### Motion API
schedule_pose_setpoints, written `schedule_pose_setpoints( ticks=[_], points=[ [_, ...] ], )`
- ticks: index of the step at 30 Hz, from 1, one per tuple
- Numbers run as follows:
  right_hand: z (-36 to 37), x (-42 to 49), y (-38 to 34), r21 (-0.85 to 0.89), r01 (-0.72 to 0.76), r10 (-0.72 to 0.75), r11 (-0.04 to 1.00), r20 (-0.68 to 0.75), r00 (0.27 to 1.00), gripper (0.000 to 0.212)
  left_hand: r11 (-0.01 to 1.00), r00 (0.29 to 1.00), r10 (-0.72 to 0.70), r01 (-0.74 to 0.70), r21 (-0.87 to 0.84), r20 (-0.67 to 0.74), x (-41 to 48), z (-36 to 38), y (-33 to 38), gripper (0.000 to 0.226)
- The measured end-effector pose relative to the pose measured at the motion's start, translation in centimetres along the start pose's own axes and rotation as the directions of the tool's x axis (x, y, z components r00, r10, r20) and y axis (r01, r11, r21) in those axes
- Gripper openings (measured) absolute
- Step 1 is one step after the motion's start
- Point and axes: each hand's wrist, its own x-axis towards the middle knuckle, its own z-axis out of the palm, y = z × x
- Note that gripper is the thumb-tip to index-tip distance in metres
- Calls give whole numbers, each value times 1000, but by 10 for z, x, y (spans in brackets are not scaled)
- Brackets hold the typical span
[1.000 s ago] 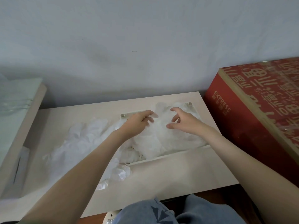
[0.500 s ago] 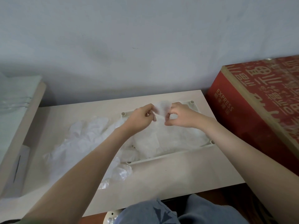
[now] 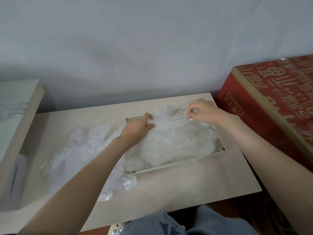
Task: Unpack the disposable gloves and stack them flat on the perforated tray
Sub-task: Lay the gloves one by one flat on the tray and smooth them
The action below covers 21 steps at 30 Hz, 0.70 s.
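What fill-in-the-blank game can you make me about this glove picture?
The left hand and right hand hold one clear ____ between them.
The big box beside the table is ____.
A pile of loose gloves lies on the tray's ____ side.
Missing words: glove, red, left.

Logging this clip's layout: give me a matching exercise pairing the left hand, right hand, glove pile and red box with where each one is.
Things:
1. left hand
2. right hand
3. glove pile
4. red box

Places:
a. right of the table
b. on the table, left of the tray
c. over the tray's far left corner, gripping a glove
d. over the tray's far right side, pinching that glove

Pairs: 1-c, 2-d, 3-b, 4-a
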Motion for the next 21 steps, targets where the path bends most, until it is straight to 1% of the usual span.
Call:
schedule_pose_setpoints(
  ticks=[2,3,4,5,6,8,9,11,13,15,16,17,18,19,21],
  points=[
    [2,1,5,32,-19,20,999,-25,999,27,994,1000,-13,15,109,-19,2,2,1,36],
    [4,1,7,54,-27,30,998,-44,999,27,989,999,-14,19,145,-40,3,3,2,38],
    [6,2,7,73,-33,38,997,-67,997,25,989,997,0,12,147,-77,2,4,3,42],
    [9,4,8,83,-33,41,996,-91,995,22,990,990,38,-19,138,-139,1,5,4,46],
    [11,5,9,80,-29,38,996,-112,993,17,985,969,106,-71,158,-223,-1,7,5,49],
    [15,8,10,44,-15,21,999,-141,990,11,946,892,263,-165,279,-367,-5,13,6,52],
    [16,10,11,14,0,2,1000,-151,989,10,925,871,326,-215,312,-367,-6,16,8,53],
    [20,13,9,-46,32,-39,998,-155,987,10,879,870,430,-342,332,-242,-6,24,12,51],
    [24,16,9,-138,55,-78,989,-171,982,12,831,866,496,-450,328,-69,-4,34,12,52],
    [29,16,8,-231,47,-104,972,-239,965,31,812,866,494,-493,314,82,-2,44,9,62],
    [30,14,6,-243,47,-113,969,-266,957,43,819,874,470,-483,309,120,-2,47,8,69],
    [31,11,4,-233,72,-136,970,-269,953,53,829,885,451,-464,312,117,-2,51,6,76],
    [32,7,1,-217,120,-170,969,-227,959,63,843,898,425,-439,310,115,-2,54,3,80],
    [34,2,-2,-214,175,-207,961,-137,969,71,854,907,407,-420,306,109,-2,55,1,82],
    [42,-8,-5,-249,236,-216,939,103,971,80,861,911,397,-411,299,107,-1,57,0,82]
  ],
)
